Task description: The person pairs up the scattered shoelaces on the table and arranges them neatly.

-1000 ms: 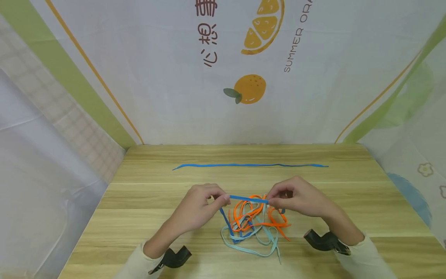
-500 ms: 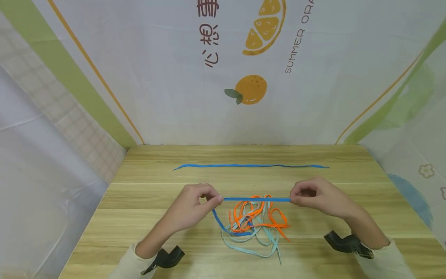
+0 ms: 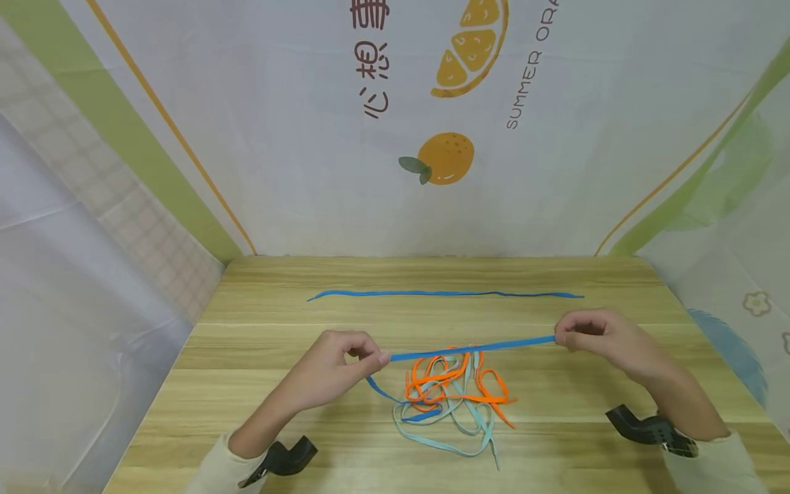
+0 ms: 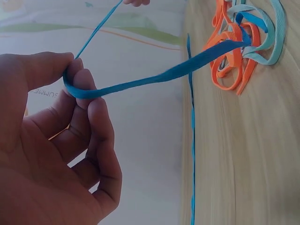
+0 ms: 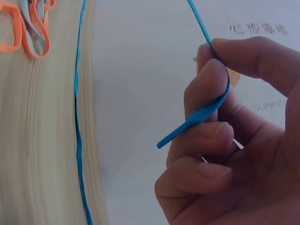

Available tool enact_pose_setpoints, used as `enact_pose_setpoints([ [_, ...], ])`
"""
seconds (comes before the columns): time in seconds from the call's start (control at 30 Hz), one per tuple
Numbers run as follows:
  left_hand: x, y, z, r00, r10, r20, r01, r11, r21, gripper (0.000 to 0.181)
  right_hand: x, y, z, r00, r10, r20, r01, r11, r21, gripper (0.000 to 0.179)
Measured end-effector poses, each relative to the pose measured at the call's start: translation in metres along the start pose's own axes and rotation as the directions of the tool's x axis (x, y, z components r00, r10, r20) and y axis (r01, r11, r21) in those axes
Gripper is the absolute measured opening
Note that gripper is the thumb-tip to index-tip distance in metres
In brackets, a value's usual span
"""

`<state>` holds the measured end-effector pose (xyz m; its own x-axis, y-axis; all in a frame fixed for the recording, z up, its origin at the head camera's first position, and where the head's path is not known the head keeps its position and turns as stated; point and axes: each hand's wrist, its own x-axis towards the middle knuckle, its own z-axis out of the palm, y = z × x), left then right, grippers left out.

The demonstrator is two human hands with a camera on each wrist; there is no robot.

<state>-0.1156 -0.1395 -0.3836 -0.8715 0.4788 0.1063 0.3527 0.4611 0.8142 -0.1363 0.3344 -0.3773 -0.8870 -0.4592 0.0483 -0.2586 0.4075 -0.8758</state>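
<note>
Between my two hands a blue shoelace is stretched above the table, its right side slightly higher. My left hand pinches it between thumb and fingertips; from there the rest of the lace droops down into a tangled pile. My right hand pinches it close to one end, and the tipped end hangs past the fingers in the right wrist view. Beneath the stretched lace lie orange shoelaces and pale mint shoelaces, loosely tangled together.
Farther back, another blue shoelace lies almost straight across the wooden table. A white cloth printed with oranges hangs behind the table's far edge. Black wrist mounts sit on both forearms.
My right hand has moved right and a little up, so the lace span between the hands has lengthened. My left hand has shifted slightly left. Less blue lace lies in the pile.
</note>
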Motion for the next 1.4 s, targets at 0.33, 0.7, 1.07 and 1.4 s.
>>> enact_pose_setpoints([
  [0.33,-0.005,-0.005,-0.007,1.0,-0.011,0.014,0.011,1.0,-0.015,0.021,-0.011,0.023,-0.024,0.99,0.089,-0.109,-0.086,0.996,0.031,0.018],
  [0.7,-0.009,-0.016,-0.023,1.0,-0.022,-0.016,0.022,1.0,0.005,0.017,-0.019,0.045,-0.042,0.973,0.165,-0.162,-0.14,0.978,0.156,0.025],
  [1.07,-0.009,-0.035,-0.038,0.996,-0.063,-0.061,0.063,0.998,0.011,0.015,-0.019,0.072,-0.055,0.953,0.198,-0.231,-0.109,0.93,0.35,0.035],
  [1.4,-0.01,-0.059,-0.055,0.982,-0.158,-0.104,0.156,0.987,-0.028,0.02,-0.022,0.088,-0.061,0.938,0.227,-0.262,-0.06,0.851,0.522,0.037],
])
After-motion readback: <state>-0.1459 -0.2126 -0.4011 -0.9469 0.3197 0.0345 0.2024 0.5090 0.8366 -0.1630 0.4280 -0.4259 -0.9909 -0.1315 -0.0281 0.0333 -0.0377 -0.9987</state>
